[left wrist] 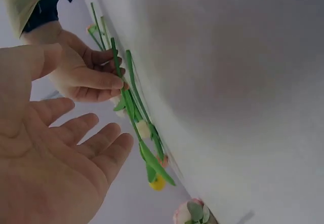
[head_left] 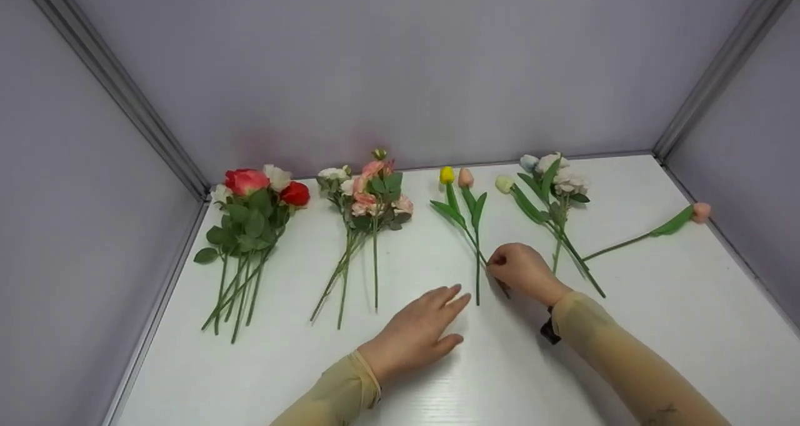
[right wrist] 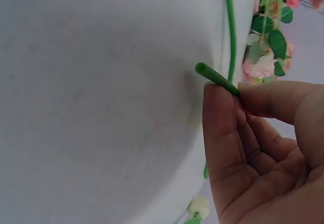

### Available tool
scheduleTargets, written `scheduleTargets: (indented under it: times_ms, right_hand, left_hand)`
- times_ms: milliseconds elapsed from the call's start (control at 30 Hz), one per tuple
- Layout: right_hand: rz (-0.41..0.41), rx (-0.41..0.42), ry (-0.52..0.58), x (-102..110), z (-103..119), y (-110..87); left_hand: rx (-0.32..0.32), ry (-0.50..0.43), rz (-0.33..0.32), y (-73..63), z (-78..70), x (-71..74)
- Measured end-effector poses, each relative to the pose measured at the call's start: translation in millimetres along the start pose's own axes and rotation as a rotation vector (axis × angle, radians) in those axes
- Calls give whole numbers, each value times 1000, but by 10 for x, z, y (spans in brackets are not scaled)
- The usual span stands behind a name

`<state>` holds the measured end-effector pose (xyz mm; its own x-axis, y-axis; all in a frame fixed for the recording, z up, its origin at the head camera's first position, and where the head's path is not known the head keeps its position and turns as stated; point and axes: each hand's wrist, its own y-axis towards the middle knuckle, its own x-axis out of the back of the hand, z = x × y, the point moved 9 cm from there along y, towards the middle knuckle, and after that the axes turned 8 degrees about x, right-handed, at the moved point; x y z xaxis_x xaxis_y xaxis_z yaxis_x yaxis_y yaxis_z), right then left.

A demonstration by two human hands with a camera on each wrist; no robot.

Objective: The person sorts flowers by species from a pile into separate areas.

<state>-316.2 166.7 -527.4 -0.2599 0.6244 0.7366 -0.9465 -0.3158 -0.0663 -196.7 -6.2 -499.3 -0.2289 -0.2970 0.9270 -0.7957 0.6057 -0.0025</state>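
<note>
My right hand (head_left: 522, 270) pinches the lower green stem of a yellow tulip (head_left: 446, 175) between thumb and fingers. In the right wrist view the cut end of that stem (right wrist: 215, 76) pokes out past the fingertips. Beside it a pink tulip (head_left: 465, 177) lies on the white table, and the two stems cross. My left hand (head_left: 417, 331) holds nothing; its fingers are spread and extended near the lower end of the pink tulip's stem. The left wrist view shows its palm (left wrist: 55, 168) facing the right hand.
Red and white roses (head_left: 247, 182) lie in a bunch at the left, with pink and white flowers (head_left: 369, 195) beside them. Right of the tulips are white flowers (head_left: 570, 179) with a pale tulip (head_left: 504, 184). Another pink tulip (head_left: 701, 212) lies by the right edge. Grey walls (head_left: 400, 70) enclose the table.
</note>
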Motion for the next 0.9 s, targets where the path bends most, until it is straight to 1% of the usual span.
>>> scheduleTargets:
  times_ms: [100, 200, 267, 367, 467, 567, 667, 767, 833, 900]
  right_hand:
    - [17, -12, -17, -20, -34, 1]
    - [17, -26, -12, -22, -29, -10]
    - [22, -31, -3, -25, -26, -20]
    - [37, -40, 24, -22, -41, -44]
    - [43, -48, 38, 36, -80, -73]
    - [19, -61, 47, 199, -161, -101]
    - [-29, -73, 60, 466, -302, -122]
    - [-79, -99, 70, 773, -501, -160]
    - [-108, -114, 52, 965, -638, -195]
    - [-116, -136, 29, 1108, -771, -232]
  left_hand:
    - [-72, 65, 20, -50, -82, -118]
    - [-106, 111, 11, -78, -110, -158]
    - [-106, 128, 9, -88, -99, -172]
    - [-86, 146, 17, -99, -58, -200]
    - [-75, 164, 20, -92, -39, -214]
    - [-74, 188, 12, -51, -60, -206]
    - [-84, 225, -5, 22, -136, -177]
    - [-108, 263, -34, 106, -263, -148]
    - [-126, 278, -50, 166, -367, -139]
    - [-145, 283, -61, 224, -473, -148]
